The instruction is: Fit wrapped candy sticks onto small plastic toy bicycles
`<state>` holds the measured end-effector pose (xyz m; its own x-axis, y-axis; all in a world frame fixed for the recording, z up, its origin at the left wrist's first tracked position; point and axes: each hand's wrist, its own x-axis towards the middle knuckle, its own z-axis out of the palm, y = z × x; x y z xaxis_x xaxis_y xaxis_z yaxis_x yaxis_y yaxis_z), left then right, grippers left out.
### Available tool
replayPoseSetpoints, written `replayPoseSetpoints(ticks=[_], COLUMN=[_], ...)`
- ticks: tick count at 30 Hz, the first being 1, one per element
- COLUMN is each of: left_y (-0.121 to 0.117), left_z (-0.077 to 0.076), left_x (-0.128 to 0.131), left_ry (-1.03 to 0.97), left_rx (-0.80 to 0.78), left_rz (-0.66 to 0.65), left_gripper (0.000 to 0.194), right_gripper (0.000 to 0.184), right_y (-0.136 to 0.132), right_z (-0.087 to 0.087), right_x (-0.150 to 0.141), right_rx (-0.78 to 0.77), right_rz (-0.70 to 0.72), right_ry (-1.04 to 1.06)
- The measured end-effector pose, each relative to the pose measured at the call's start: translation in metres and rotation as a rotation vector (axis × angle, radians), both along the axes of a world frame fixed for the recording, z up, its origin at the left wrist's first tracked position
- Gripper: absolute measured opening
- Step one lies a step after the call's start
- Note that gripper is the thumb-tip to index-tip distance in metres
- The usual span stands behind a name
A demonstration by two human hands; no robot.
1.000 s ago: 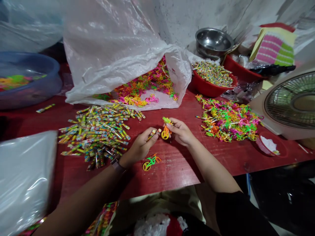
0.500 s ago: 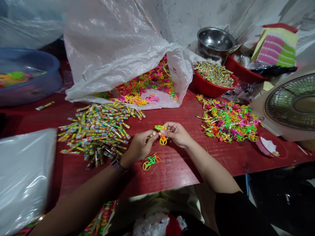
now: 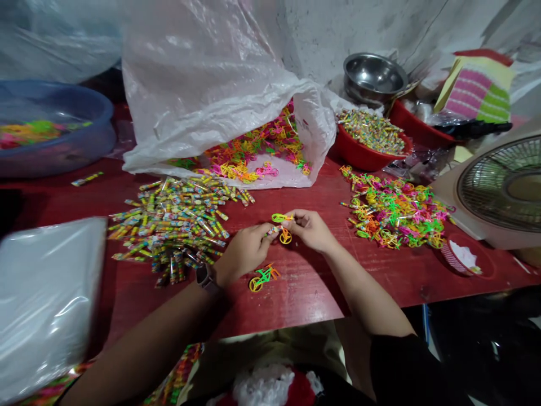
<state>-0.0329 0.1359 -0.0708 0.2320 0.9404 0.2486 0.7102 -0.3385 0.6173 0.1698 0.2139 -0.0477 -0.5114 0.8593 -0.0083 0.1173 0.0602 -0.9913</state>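
Observation:
Over the middle of the red table, my left hand (image 3: 249, 247) pinches the end of a small printed wrapped stick (image 3: 273, 230), mostly hidden by the fingers. Close beside it, my right hand (image 3: 311, 229) is closed on a small plastic toy bicycle (image 3: 285, 236) with yellow and orange parts showing. The stick's end meets the bicycle between the hands; I cannot tell whether they are joined. Below them lies another toy bicycle (image 3: 264, 277), green, orange and yellow. Left of my left hand spreads a pile of wrapped sticks (image 3: 173, 217).
An open plastic bag (image 3: 203, 127) of toy bicycles stands behind. At right are a mixed pile (image 3: 397, 211), a red bowl (image 3: 367, 160) of small wrapped pieces, a little basket (image 3: 454, 256) and a fan (image 3: 502, 186). A blue tub (image 3: 54, 158) and plastic sheets (image 3: 51, 282) sit at left.
The whole view has shifted slightly, so things appear a little farther right. Both hands keep their grips, with the stick and bicycle still close together.

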Motion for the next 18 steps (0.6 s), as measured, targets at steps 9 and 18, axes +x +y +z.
replayPoseSetpoints(ticks=[9,18], left_y=[0.002,0.001], left_z=[0.007,0.008], left_x=[-0.004,-0.002], left_ry=[0.124,0.240], left_rx=[0.021,0.015], left_rz=[0.093,0.069], left_gripper=[0.029,0.028], right_gripper=[0.039,0.055], right_y=[0.059,0.190], right_z=[0.088,0.033], right_x=[0.121,-0.046], right_rx=[0.467,0.606], right_rz=[-0.518,-0.329], right_ry=[-1.243,-1.084])
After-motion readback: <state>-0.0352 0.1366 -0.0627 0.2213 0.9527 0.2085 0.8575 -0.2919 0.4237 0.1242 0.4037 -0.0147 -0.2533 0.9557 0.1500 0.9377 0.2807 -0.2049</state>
